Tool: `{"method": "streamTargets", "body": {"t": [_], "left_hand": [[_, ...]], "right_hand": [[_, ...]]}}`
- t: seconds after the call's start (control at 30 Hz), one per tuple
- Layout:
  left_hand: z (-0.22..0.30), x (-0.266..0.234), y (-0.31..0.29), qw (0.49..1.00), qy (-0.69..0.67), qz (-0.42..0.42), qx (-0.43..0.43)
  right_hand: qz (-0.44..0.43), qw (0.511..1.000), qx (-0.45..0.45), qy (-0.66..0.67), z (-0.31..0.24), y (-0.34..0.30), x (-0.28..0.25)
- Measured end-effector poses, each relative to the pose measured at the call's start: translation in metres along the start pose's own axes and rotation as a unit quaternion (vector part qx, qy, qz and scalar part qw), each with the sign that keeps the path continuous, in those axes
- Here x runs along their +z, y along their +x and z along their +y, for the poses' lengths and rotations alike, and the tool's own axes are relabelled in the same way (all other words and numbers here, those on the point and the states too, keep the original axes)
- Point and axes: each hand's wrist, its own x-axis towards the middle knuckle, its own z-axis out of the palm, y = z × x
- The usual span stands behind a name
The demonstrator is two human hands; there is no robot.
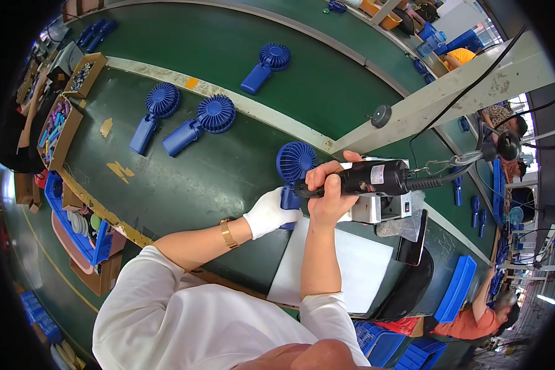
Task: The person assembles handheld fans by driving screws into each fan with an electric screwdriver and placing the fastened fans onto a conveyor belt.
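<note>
My left hand (272, 213), in a white glove, is closed round the handle of a blue handheld fan (295, 162). The fan's round caged head points away from me. My bare right hand (333, 194) grips a black electric screwdriver (371, 177), which hangs from a hook and has a thick cord at its rear end. Its front end points left and sits over the fan near the neck; the tip itself is hard to see. Behind the screwdriver stands a white machine (376, 208), partly hidden. A white sheet (345, 265) lies under my right forearm.
Two blue fans (216, 115) lie on the bench at left, and another (266, 66) on the green conveyor belt. Cardboard boxes (60, 137) of small parts line the far left. A metal post (450, 89) crosses at right. A phone (414, 238) and blue tray (455, 288) are nearby.
</note>
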Motion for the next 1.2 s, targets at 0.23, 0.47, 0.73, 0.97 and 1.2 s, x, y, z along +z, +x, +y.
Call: {"method": "streamTargets", "body": {"t": [0.23,0.47,0.73,0.97,1.2], "left_hand": [[-0.01,-0.001,0.004,1.0,0.016,0.004,0.011],[-0.006,-0.001,0.002,1.0,0.018,-0.001,0.009],[0.001,-0.001,0.001,0.999,0.049,0.012,-0.002],[-0.008,-0.002,-0.002,0.997,-0.069,-0.006,0.022],[-0.011,-0.007,0.004,0.89,-0.45,-0.05,-0.045]], "right_hand": [[-0.009,1.0,0.01,-0.003,0.002,0.0,0.002],[-0.002,1.0,0.001,-0.016,0.006,-0.001,0.002],[-0.023,0.999,0.011,-0.029,0.012,-0.006,0.004],[-0.015,1.0,0.006,-0.012,0.013,-0.006,0.001],[-0.014,1.0,-0.008,0.007,0.014,-0.004,0.003]]}}
